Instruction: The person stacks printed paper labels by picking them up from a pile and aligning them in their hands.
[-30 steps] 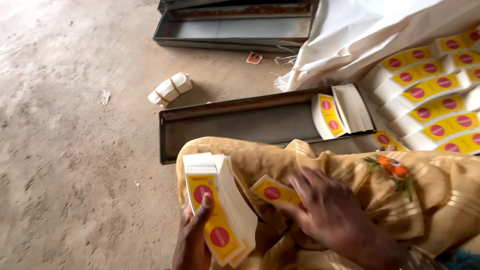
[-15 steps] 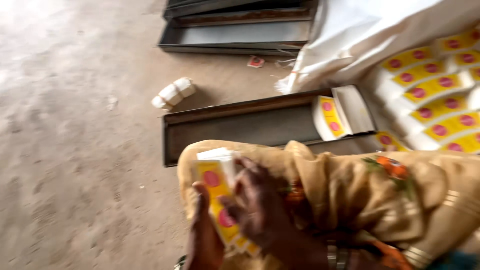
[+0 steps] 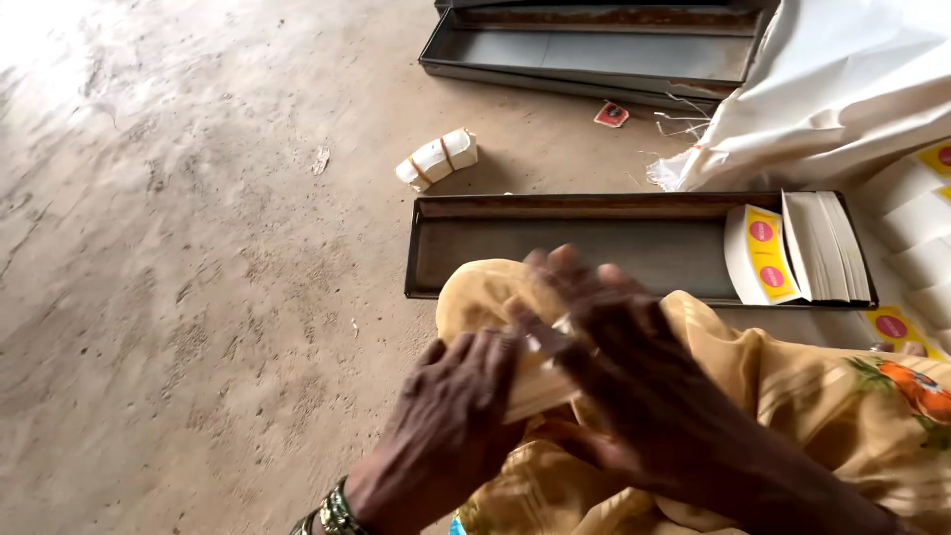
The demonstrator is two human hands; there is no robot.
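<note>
A: So what's each hand got?
B: Left hand (image 3: pixel 451 421) and right hand (image 3: pixel 614 347) both closed around the pale stack of flat paper labels (image 3: pixel 540 388), just before the long grey metal tray (image 3: pixel 555 243).

Both hands, left hand (image 3: pixel 451 416) and right hand (image 3: pixel 624 367), clasp a card stack (image 3: pixel 540 386) over the lap

Stack of pale cardboard pieces (image 3: pixel 540 381), pressed together into one tight bundle, mostly hidden. Only cream-coloured edges showing, a narrow strip between the left hand (image 3: pixel 451 426) and the right hand (image 3: pixel 619 372). Held flat and slightly tilted over the lap, above yellow cloth. Printed faces out of sight; number of pieces impossible to tell.
</note>
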